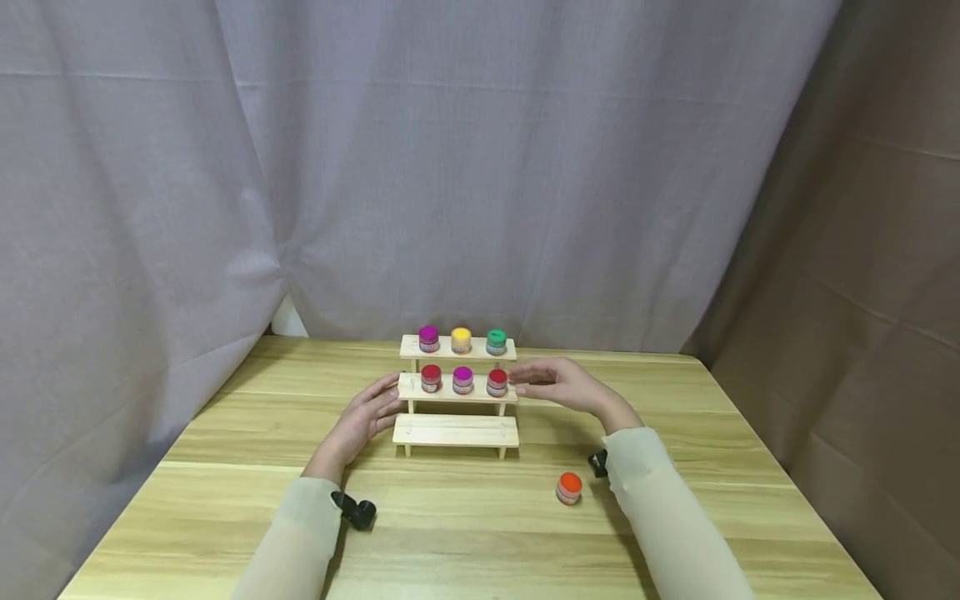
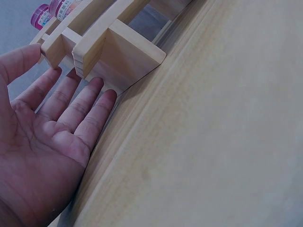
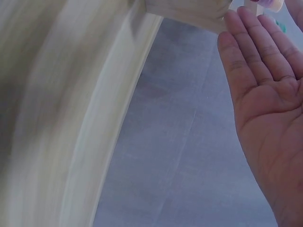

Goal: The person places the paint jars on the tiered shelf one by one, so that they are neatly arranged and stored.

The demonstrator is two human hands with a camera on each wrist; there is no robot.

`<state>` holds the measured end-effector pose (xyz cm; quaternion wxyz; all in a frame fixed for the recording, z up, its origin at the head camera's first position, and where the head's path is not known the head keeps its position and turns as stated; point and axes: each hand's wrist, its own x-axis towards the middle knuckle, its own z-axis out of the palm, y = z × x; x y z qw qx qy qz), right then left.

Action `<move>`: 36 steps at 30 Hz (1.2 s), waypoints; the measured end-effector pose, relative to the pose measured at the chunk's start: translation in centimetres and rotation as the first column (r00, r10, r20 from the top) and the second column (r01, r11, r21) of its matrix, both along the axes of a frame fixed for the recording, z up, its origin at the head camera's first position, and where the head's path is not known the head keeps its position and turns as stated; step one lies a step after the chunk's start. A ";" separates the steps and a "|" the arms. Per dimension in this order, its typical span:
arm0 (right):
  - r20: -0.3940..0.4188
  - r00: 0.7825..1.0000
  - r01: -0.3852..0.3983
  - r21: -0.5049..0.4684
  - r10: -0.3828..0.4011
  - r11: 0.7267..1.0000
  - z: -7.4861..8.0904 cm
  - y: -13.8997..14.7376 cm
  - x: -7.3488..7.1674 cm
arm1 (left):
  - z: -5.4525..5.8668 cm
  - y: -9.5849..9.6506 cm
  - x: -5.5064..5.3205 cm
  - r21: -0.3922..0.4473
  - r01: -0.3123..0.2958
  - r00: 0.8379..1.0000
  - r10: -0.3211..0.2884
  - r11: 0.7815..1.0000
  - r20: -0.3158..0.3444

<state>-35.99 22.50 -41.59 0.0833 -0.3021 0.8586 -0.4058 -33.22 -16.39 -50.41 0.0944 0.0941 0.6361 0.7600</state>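
A light wooden three-tier stand (image 1: 456, 429) is on the table between both hands. Small lidded paint jars sit on it: purple (image 1: 429, 339), yellow (image 1: 461, 340) and green (image 1: 497, 342) on the top tier; red (image 1: 431, 378), magenta (image 1: 462, 380) and another red (image 1: 497, 382) on the middle one. My left hand (image 1: 367, 415) is at the stand's left end, fingers extended; in the left wrist view its thumb and fingertips appear to touch the wood. At the right end is my right hand (image 1: 562, 385), fingers nearly straight, beside the right red jar; contact there is unclear.
An orange-lidded jar (image 1: 569, 488) stands on the wooden table (image 1: 465, 542), front right of the stand and near the right wrist. Grey curtain (image 1: 480, 183) hangs behind the table's back edge, with more cloth at both sides.
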 end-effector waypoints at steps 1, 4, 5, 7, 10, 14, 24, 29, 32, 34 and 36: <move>0.000 1.000 -0.006 -0.003 0.006 1.000 0.0 0.2 0.2 | 0.0 0.0 0.0 -0.002 -0.001 1.000 0.001 1.000 0.000; 0.000 1.000 -0.002 -0.001 0.002 1.000 -0.3 1.0 0.8 | 0.0 0.0 0.0 -0.003 -0.001 1.000 0.001 1.000 0.000; 0.004 1.000 0.004 0.001 -0.004 1.000 -0.4 1.3 1.1 | 0.0 0.0 0.0 -0.004 0.001 1.000 -0.001 1.000 -0.001; 0.006 1.000 0.003 -0.002 -0.003 1.000 -0.8 2.0 1.7 | 0.0 0.0 0.0 -0.002 0.000 1.000 0.000 1.000 0.002; 0.013 1.000 0.006 -0.010 -0.006 1.000 -1.6 2.9 2.6 | -0.1 0.0 -0.1 -0.003 0.001 1.000 -0.001 1.000 0.003; 0.018 1.000 0.011 -0.007 -0.011 1.000 -2.7 3.9 3.6 | 0.0 0.0 -0.2 0.000 -0.003 1.000 0.003 1.000 0.002; 0.046 0.999 0.001 0.022 -0.001 1.000 -4.6 6.2 5.6 | -0.2 -0.3 -0.1 -0.006 0.001 1.000 -0.001 1.000 0.003; 0.083 0.996 -0.017 0.013 0.016 1.000 -5.2 6.8 6.1 | -0.1 -0.3 -0.2 0.001 0.000 1.000 0.000 1.000 0.001; 0.116 0.992 -0.056 0.001 0.055 0.998 -5.4 7.1 6.5 | -0.1 -0.3 -0.1 -0.006 0.003 1.000 -0.003 1.000 -0.001; 0.150 0.984 -0.092 -0.018 0.094 0.996 -5.5 7.3 6.7 | -0.1 -0.3 -0.1 -0.007 0.002 1.000 -0.002 1.000 0.000; 0.184 0.974 -0.132 -0.033 0.136 0.991 -5.5 7.5 7.0 | -0.1 -0.2 0.0 -0.004 0.004 1.000 -0.004 1.000 -0.002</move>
